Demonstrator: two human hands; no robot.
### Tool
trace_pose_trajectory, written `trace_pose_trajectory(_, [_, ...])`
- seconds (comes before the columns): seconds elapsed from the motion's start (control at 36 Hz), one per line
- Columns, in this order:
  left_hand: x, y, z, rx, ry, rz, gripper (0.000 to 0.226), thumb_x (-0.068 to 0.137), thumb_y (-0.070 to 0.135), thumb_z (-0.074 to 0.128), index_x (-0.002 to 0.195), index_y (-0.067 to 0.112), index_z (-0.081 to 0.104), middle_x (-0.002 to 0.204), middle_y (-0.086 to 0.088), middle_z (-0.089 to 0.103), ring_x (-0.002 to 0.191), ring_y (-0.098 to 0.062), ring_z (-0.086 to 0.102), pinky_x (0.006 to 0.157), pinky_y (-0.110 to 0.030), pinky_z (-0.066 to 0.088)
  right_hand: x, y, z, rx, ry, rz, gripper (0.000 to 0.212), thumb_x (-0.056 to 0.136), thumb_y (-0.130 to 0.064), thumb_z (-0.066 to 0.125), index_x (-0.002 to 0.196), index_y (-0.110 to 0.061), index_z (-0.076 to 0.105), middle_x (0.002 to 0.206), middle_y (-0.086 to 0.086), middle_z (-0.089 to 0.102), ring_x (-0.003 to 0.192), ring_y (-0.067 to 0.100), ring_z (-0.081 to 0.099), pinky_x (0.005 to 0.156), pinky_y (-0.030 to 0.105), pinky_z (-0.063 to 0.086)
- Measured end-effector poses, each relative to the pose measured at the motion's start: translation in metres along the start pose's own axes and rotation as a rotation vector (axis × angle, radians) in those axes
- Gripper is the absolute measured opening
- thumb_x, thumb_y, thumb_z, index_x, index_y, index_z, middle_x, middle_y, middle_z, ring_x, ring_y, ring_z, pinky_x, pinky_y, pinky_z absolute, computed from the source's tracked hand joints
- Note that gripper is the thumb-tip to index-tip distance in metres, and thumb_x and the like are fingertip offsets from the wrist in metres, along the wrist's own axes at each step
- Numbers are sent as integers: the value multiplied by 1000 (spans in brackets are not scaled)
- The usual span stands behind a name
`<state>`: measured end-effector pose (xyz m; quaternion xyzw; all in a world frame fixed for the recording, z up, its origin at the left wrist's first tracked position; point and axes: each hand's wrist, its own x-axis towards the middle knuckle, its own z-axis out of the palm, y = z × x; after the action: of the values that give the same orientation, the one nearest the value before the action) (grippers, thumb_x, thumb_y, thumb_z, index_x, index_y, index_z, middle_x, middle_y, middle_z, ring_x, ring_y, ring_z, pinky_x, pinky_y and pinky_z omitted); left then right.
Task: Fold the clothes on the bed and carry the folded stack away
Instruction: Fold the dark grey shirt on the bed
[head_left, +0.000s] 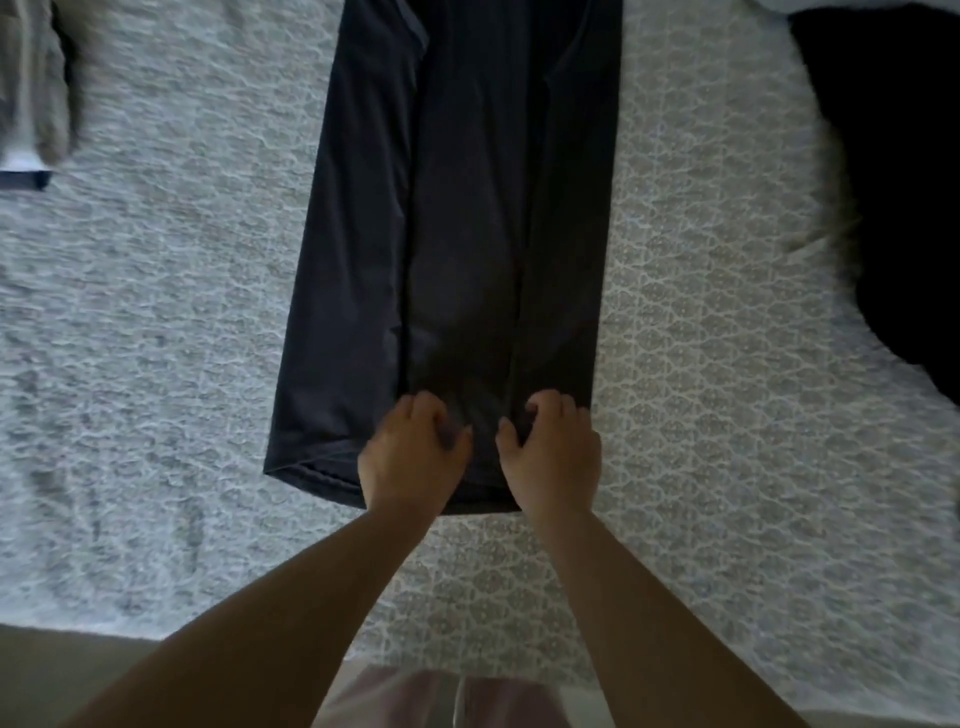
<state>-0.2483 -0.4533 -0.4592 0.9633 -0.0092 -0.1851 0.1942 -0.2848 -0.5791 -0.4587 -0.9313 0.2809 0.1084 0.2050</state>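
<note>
Both hands (480, 452) pinching dark garment's (457, 234) near hem, bare bedspread (156, 364) either side.

Dark navy garment (457, 234) — folded lengthwise into a long narrow strip, both side panels turned inward and meeting along central seams — lying flat across the middle of the bed (156, 364), its hemmed end toward the bed's near edge. Black clothing (893, 197) heaped at the right edge. Grey folded stack (31, 88) at the far left corner — blurred.
</note>
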Motion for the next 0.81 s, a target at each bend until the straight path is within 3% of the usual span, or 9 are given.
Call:
trace_pose_trajectory(0.06, [12,-12,-7,43,94,54,29,75,35,71,90,21,50,94,-2,52,90,-26,54,67,-37,42,6,-6,4,-83,-101,25,40,87,-48,52,111,-16,51,106,2,55,102,23,52,81,36,43])
trace_pose_trajectory(0.14, [29,-30,-13,140,28,33,34,80,27,64,109,16,51,110,-8,52,104,-30,50,81,-42,40,14,-7,6,-205,-209,44,35,89,-41,49,108,-12,55,106,6,57,98,26,57,74,33,41])
trace_pose_trajectory(0.25, [37,-48,-19,107,-48,26,37,89,24,51,125,19,47,116,-8,56,95,-34,59,68,-38,43,19,-8,1,-257,-211,-24,19,88,-32,48,84,-14,51,86,4,54,85,26,59,63,29,32])
trace_pose_trajectory(0.39, [36,-68,-36,156,-57,130,40,89,24,51,129,19,52,118,-7,55,90,-35,62,66,-38,45,10,-14,0,-258,-159,-105,18,87,-29,47,78,-14,42,76,0,41,77,24,54,61,29,31])
trace_pose_trajectory(0.5, [33,-72,-49,255,-106,230,42,87,22,53,129,19,54,115,-7,57,85,-35,63,65,-38,49,7,-14,1,-237,-169,-92,18,86,-29,47,79,-13,45,75,-1,42,73,21,49,59,28,30])
trace_pose_trajectory(0.58, [33,-72,-50,361,-121,330,43,87,22,52,130,21,54,111,-5,58,89,-28,62,70,-36,47,5,-16,1,-220,-183,-136,18,85,-28,49,81,-11,49,80,2,48,82,24,55,61,28,35])
trace_pose_trajectory(0.69, [29,-71,-42,530,-137,396,42,85,31,52,127,26,52,114,2,53,101,-20,54,72,-31,38,1,-15,5,-313,-249,-281,29,87,-36,51,103,-13,56,107,4,50,103,23,47,80,34,39])
trace_pose_trajectory(0.81, [21,-78,-37,498,-148,444,61,80,48,52,134,19,50,123,-3,53,111,-23,49,85,-38,40,-14,-10,9,-405,-256,-401,50,77,-47,61,115,-16,53,121,4,45,110,24,43,84,36,39])
